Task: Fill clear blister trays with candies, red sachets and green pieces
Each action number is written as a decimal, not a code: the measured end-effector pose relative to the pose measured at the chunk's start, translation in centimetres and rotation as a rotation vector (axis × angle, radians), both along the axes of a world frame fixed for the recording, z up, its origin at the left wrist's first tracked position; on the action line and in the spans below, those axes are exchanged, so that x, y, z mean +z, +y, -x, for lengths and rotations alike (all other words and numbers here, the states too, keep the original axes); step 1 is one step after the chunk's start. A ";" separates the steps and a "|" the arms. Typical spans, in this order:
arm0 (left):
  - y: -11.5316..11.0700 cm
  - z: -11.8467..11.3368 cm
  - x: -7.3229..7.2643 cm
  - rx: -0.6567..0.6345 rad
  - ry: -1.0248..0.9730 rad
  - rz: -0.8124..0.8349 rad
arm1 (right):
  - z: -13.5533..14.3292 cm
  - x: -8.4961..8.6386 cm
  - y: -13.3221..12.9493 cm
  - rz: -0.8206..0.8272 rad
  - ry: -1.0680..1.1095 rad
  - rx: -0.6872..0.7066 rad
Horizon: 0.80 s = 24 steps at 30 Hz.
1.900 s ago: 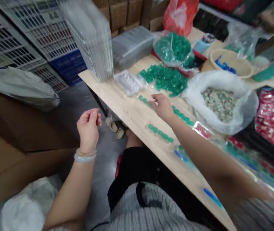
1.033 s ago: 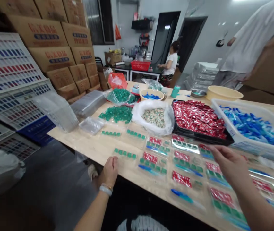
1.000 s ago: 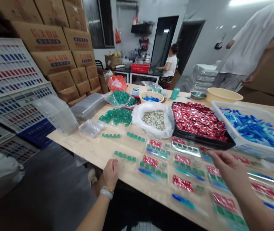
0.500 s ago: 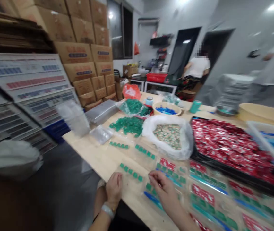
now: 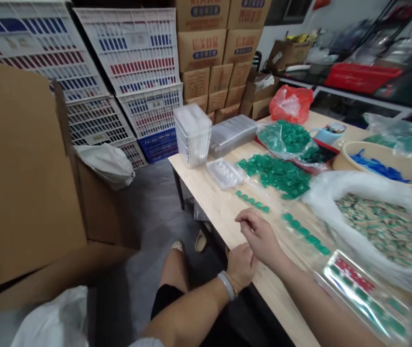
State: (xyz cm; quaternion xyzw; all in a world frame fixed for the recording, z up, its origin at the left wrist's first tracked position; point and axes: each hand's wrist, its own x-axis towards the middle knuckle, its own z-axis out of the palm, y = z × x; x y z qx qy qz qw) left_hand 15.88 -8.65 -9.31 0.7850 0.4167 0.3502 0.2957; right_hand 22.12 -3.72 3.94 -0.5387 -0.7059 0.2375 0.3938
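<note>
Judge as partway: find red packet and green pieces in tray, lower right; only green in two rows (right of centre) below loose green pile. Note left hand and right hand curled, close together below centre, contents impossible to tell

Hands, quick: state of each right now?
Left hand: curled at the table edge; grip cannot be told.
Right hand: loosely curled, nothing visible held; grip cannot be told.
</note>
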 end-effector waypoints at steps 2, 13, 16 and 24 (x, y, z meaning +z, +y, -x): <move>1.2 4.0 1.7 -0.168 -0.113 -0.041 | 3.3 1.5 3.9 -0.079 -0.034 0.047; 20.9 41.9 17.5 0.754 -0.012 -0.062 | 21.8 9.5 17.9 0.037 0.070 0.259; 22.4 43.3 16.4 0.750 0.069 0.038 | 25.1 8.5 17.2 0.159 0.110 0.320; 18.6 49.9 18.0 1.211 -0.002 0.091 | 29.1 12.2 18.4 0.156 0.311 0.448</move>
